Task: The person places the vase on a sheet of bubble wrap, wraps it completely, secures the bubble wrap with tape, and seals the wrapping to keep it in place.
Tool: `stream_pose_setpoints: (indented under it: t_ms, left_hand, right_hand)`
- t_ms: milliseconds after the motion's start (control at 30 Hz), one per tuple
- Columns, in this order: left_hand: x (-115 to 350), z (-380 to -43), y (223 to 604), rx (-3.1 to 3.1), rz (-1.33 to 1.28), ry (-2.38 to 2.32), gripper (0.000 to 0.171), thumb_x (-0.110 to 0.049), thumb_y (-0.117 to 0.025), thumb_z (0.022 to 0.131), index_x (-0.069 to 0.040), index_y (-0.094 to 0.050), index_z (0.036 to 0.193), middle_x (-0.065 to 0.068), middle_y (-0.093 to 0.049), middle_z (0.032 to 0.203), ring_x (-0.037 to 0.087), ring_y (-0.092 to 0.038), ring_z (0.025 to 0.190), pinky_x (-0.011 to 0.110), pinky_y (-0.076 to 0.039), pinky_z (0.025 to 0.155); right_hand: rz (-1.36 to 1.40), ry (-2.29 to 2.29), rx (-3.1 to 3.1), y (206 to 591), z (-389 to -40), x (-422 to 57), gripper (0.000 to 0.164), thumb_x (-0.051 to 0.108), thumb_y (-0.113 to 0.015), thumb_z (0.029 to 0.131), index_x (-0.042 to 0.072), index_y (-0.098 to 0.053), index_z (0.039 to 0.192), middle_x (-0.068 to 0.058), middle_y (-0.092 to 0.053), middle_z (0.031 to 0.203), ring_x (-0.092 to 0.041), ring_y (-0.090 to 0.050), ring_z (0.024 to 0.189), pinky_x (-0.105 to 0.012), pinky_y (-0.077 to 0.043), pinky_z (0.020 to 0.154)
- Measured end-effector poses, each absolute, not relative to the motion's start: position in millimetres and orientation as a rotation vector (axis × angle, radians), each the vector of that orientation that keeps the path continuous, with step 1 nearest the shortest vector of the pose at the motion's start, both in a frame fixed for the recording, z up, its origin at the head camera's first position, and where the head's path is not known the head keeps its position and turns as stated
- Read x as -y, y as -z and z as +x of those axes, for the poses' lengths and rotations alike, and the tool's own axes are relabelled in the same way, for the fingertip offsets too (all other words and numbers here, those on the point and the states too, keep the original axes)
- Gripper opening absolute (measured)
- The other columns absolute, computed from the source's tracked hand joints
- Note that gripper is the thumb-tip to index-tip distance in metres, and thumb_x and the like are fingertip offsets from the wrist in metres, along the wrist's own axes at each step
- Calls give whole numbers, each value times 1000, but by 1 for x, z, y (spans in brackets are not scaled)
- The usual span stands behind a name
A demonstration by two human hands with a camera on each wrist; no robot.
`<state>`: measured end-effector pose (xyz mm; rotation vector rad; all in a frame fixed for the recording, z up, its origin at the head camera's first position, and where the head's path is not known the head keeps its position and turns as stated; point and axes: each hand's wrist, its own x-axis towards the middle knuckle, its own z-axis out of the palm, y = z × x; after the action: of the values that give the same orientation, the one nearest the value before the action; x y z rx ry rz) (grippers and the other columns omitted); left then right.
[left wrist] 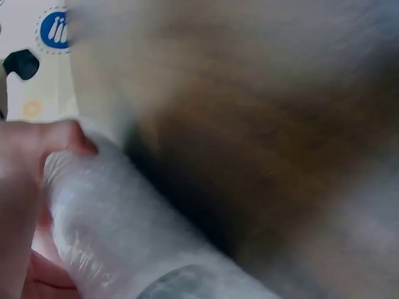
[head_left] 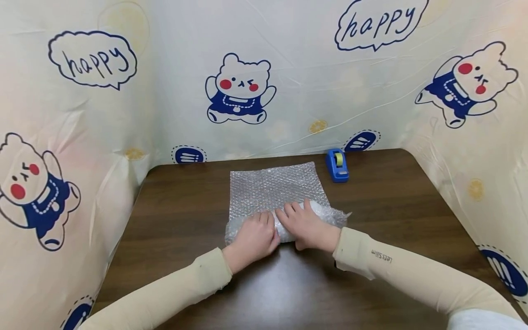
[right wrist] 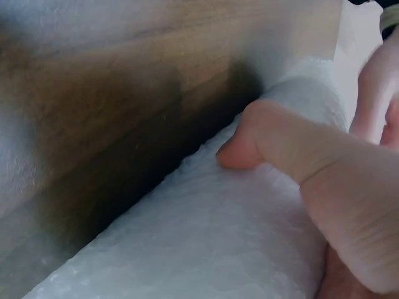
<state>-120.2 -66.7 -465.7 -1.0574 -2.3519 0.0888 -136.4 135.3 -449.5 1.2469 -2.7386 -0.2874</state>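
A sheet of bubble wrap [head_left: 272,188] lies flat on the brown table, its near end wound into a thick roll [head_left: 237,227]. My left hand [head_left: 253,236] grips the left half of this roll, with fingers curled over the top. Right beside it, my right hand [head_left: 307,224] holds the middle, fingers spread over the far side. In the right wrist view, the right thumb [right wrist: 249,140] presses along the near side of the bubble-wrap roll [right wrist: 187,243]. The left wrist view shows the left thumb [left wrist: 68,137] against the roll [left wrist: 137,205]. Whatever lies inside is hidden by the layers.
A blue tape dispenser [head_left: 338,167] with yellowish tape stands near the table's back edge, right of the sheet. Printed cloth [head_left: 288,91] with cartoon bears hangs around the back and sides of the wooden table [head_left: 177,229].
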Motion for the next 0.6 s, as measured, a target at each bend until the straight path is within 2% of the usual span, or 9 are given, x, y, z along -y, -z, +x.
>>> stream_pose_setpoints:
  t_ms: [133, 200, 300, 500, 600]
  left_hand:
    - [70, -116, 475, 2427, -1063, -50, 75, -54, -75, 82, 12, -62, 116, 21, -67, 101, 34, -68, 93, 42, -58, 87]
    - [70, -117, 478, 2457, -1053, -59, 88, -61, -79, 79, 13, -59, 123, 23, -66, 108, 36, -68, 100, 44, -56, 95]
    - [70, -120, 482, 2490, -1027, -95, 93, -63, -83, 75, 10, -56, 126, 22, -64, 110, 34, -66, 102, 44, -54, 97]
    - [69, -128, 489, 2546, -988, -80, 100, -64, -93, 63, 4, -55, 125, 16, -62, 105, 30, -63, 97, 42, -54, 88]
    - [70, -131, 490, 2569, -984, -63, 100, -61, -95, 61, 3, -54, 126, 14, -63, 103, 29, -63, 94, 41, -55, 86]
  right_hand:
    - [1271, 243, 2773, 450, -142, -137, 99, 45, -93, 64, 2, -51, 142, -17, -59, 121, -37, -60, 107, -60, -52, 84]
    - [1277, 233, 2766, 449, -144, -138, 97, 45, -92, 65, 3, -51, 142, -17, -60, 121, -37, -60, 107, -59, -52, 83]
    - [1297, 215, 2759, 446, -147, -138, 94, 45, -90, 66, 3, -52, 141, -16, -60, 121, -36, -61, 106, -58, -52, 83]
    - [1321, 180, 2794, 444, -152, -138, 92, 46, -87, 68, 3, -52, 142, -15, -61, 123, -35, -61, 109, -57, -53, 84]
    - [1320, 176, 2826, 441, -154, -136, 92, 46, -86, 68, 5, -51, 142, -15, -61, 124, -36, -62, 109, -59, -53, 88]
